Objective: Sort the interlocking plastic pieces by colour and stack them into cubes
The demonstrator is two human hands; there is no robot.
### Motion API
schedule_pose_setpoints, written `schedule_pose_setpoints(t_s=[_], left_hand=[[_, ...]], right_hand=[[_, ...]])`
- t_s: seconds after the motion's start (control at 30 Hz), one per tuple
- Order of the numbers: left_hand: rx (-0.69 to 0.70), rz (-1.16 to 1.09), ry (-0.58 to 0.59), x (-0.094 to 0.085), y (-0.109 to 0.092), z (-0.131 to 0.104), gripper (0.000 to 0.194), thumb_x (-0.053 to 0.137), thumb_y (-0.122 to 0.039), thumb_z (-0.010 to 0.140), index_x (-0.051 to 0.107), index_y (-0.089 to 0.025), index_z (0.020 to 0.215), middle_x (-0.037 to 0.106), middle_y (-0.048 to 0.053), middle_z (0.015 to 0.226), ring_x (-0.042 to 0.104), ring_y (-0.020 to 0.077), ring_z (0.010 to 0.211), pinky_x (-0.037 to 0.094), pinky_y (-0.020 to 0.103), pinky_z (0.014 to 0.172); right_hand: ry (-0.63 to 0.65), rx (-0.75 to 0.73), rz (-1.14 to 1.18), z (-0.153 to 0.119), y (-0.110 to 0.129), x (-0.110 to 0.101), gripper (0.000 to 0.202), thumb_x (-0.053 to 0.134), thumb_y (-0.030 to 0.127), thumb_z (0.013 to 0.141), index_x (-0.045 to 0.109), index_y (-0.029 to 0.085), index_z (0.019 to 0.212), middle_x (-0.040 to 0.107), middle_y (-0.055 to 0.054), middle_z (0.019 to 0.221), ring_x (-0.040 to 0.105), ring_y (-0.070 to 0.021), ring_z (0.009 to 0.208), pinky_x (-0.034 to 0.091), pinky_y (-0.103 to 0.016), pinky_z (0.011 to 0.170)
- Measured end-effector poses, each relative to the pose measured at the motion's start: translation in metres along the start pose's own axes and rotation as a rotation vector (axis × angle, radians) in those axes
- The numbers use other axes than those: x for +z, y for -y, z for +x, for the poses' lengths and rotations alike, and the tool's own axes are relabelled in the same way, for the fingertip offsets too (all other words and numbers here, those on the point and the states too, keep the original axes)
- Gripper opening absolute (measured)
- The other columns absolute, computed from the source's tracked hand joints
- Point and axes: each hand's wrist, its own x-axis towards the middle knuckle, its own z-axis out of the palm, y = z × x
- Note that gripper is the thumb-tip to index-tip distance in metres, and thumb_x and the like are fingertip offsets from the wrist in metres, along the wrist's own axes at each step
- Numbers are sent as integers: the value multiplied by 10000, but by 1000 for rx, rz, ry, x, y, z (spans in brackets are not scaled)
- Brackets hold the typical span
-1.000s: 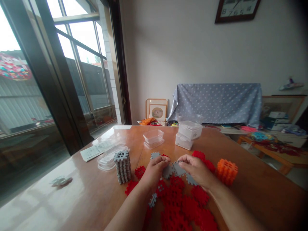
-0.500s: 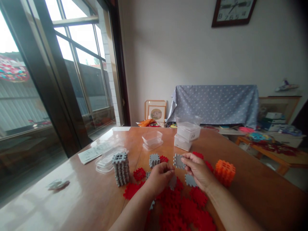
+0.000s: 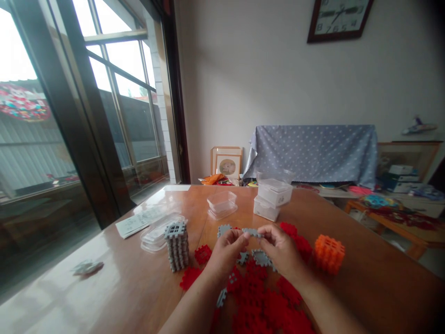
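A grey interlocking toy tile (image 3: 251, 232), seen nearly edge-on, is above the table between my hands. My right hand (image 3: 283, 250) pinches its right end. At the left end, the closed fingertips of my left hand (image 3: 227, 253) meet its edge; whether anything else is in them is hidden. Below lie a grey window-frame tile (image 3: 261, 258) and many loose red tiles (image 3: 255, 287). Behind my left hand is a short grey tile stack (image 3: 223, 229), partly covered. A tall grey tile stack (image 3: 177, 248) stands to the left, and an orange tile stack (image 3: 329, 254) to the right.
Clear plastic tubs (image 3: 222, 205) and stacked translucent boxes (image 3: 274, 194) stand farther back on the wooden table (image 3: 114, 283). Clear lids (image 3: 158, 234) and paper sheets (image 3: 135, 223) lie at left, with a small plastic-looking packet (image 3: 87, 267) nearer.
The tile in my right hand has tipped from facing me to nearly flat and moved slightly left. My left hand has come up to its edge. A grey window-frame tile shows below.
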Motion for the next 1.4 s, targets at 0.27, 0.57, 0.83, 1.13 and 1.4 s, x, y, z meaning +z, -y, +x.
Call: schedule_pose_setpoints(t_s=[0.27,0.57,0.83,1.13,1.4], left_hand=[[4,-234,-32,-4,5,5,476,847,-357,660,576,-174,1006,609,-12,799,538,91,641,375,215,596],[51,-194,-28,-9,8,12,484,846,-291,628,564,-179,1006,584,-35,740,489,78,592,360,216,595],[297,256,-23,-9,10,4,454,836,-318,687,650,-203,1084,646,40,905,574,171,806,428,271,733],[413,517,-328,-42,1,18,449,781,-309,716,664,-205,1137,668,66,1012,595,215,918,440,327,839],[288,505,-454,-69,22,40,515,797,-340,643,682,-184,1121,641,86,1102,600,268,1083,442,366,923]], right_hand=[[-8,-171,-106,-5,3,6,159,614,200,832,671,269,964,673,-87,1100,637,-261,1044,536,-415,932],[75,300,287,-7,7,6,315,642,460,864,611,224,1070,708,-44,927,676,-217,845,534,-323,738],[46,353,343,-5,3,5,361,716,467,798,611,227,1046,703,-22,860,664,-195,770,518,-316,716],[18,340,296,-3,2,3,481,665,537,842,562,197,1166,672,-36,896,677,-194,788,532,-314,708],[20,311,179,-2,-12,4,435,641,538,825,602,211,1108,683,-14,886,687,-180,700,511,-299,637]])
